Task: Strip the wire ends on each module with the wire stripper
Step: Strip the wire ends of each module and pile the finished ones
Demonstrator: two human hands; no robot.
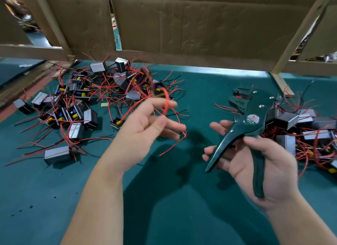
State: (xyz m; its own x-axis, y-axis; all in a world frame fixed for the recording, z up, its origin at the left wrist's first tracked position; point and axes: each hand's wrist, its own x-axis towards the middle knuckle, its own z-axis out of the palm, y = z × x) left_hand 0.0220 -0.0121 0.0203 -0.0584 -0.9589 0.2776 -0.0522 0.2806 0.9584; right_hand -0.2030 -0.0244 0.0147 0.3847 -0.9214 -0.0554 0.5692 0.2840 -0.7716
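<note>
Lining up a wire
The left hand (145,124) is pinching a red wire (166,103) to feed it; the right hand (264,168) is gripping the wire stripper (253,120).

Red on teal, with dark green.
Thin red insulated wires (166,102) cross a plain teal cloth table cover (45,199); black box-shaped modules (58,154) have silver-grey faces with yellow stripes; the dark green plier-shaped wire stripper (251,130) bears a red-and-white label.
</note>
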